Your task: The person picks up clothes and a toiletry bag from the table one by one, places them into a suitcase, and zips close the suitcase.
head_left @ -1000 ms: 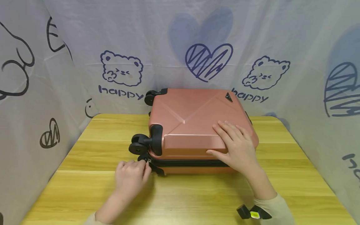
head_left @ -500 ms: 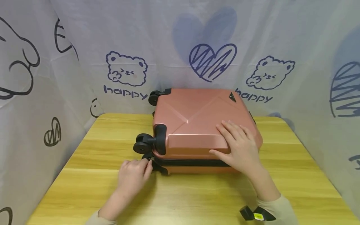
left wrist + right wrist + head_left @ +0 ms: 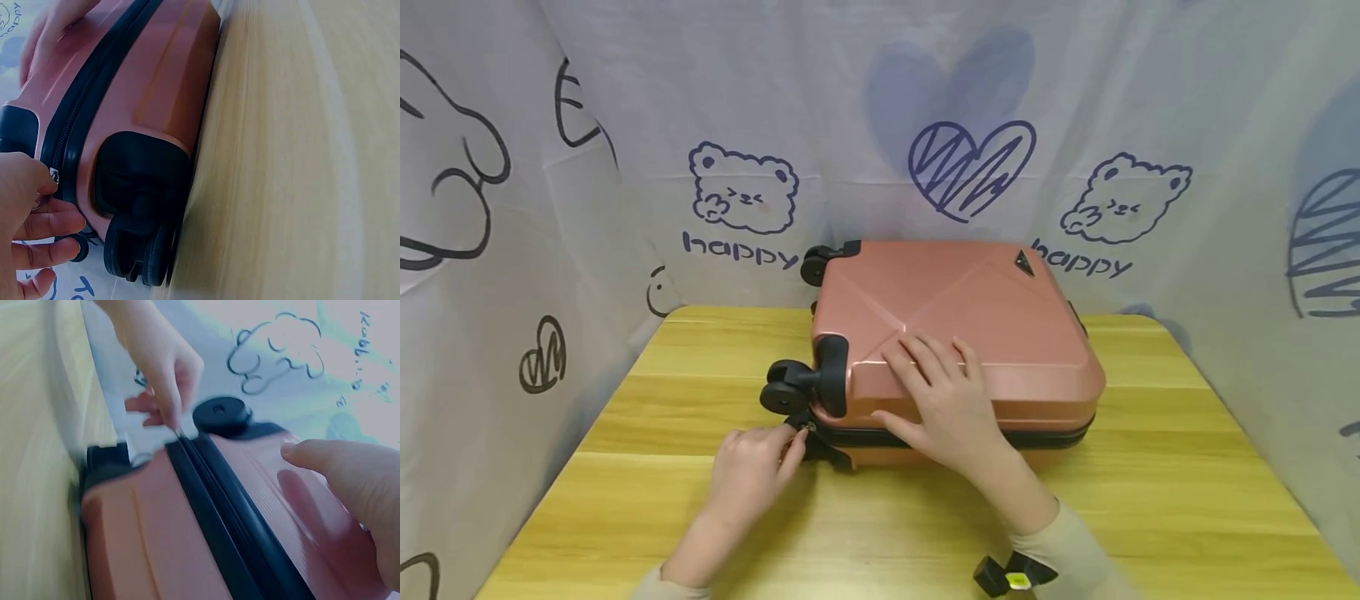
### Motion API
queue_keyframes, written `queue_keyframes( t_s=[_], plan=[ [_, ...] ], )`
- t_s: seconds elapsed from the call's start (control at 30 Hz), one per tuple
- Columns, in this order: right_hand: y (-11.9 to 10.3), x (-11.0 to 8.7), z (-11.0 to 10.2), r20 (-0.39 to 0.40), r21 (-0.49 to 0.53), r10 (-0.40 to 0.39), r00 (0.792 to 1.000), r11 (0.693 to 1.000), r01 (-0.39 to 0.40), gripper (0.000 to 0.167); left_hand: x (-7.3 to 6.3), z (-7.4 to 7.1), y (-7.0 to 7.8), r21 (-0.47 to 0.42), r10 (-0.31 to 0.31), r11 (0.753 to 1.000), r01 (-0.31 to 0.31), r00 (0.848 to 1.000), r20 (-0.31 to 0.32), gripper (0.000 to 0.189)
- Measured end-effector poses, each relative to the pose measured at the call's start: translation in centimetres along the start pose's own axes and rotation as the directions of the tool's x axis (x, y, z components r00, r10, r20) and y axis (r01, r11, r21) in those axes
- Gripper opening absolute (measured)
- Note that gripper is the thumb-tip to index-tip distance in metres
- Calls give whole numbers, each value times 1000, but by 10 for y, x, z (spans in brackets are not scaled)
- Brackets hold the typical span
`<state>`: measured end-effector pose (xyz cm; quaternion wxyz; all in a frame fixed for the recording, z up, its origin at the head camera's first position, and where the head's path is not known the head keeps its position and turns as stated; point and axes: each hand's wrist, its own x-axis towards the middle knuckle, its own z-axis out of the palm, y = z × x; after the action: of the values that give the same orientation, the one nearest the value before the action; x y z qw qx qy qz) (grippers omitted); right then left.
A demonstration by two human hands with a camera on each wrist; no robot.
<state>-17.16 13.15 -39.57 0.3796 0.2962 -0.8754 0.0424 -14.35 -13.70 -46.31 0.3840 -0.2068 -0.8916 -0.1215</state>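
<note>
A pink hard-shell suitcase (image 3: pixel 880 292) lies flat on the table, its wheels pointing left. At its near left corner, beside a black wheel (image 3: pixel 786 398), my left hand (image 3: pixel 747 471) pinches the zipper pull (image 3: pixel 55 176) between thumb and forefinger. The left wrist view shows the other fingers (image 3: pixel 53 252) loosely bent, away from the case. My right hand (image 3: pixel 951 417) rests with spread fingers on the suitcase's top and front edge, left of the middle. Black zipper tape (image 3: pixel 219 509) runs along the side between the two shells.
The wood-grain table (image 3: pixel 880 533) extends in front of the suitcase and to both sides. Behind it hangs a pale cloth (image 3: pixel 842 100) printed with hearts and bears. A black device (image 3: pixel 1015 575) is strapped at my right wrist.
My right hand has slid left along the suitcase's front edge, toward the left hand. The left hand stays at the zipper pull. The head view has shifted slightly.
</note>
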Motion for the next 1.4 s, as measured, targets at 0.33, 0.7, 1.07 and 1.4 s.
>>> queue_keyframes(
  t_s=[0.33, 0.7, 1.07, 1.4],
  plan=[
    [-33, 35, 14, 35, -98, -92, 995, 991, 95, 78, -1, 3, 1, 1, 10, 1000, -10, 1000, -9, 25],
    [-54, 61, 21, 88, -79, -96, 991, 992, 103, 64, -3, 0, -3, 18, 17, 1000, -17, 1000, -4, 25],
    [-56, 60, 29, -50, -100, -75, 996, 993, 70, 37, -1, 1, 4, 71, 21, 997, -15, 997, -80, 26],
    [-54, 57, 20, -20, -45, -90, 996, 995, 89, 39, 2, 15, -19, 66, 27, 998, -18, 990, -140, 25]
  ],
)
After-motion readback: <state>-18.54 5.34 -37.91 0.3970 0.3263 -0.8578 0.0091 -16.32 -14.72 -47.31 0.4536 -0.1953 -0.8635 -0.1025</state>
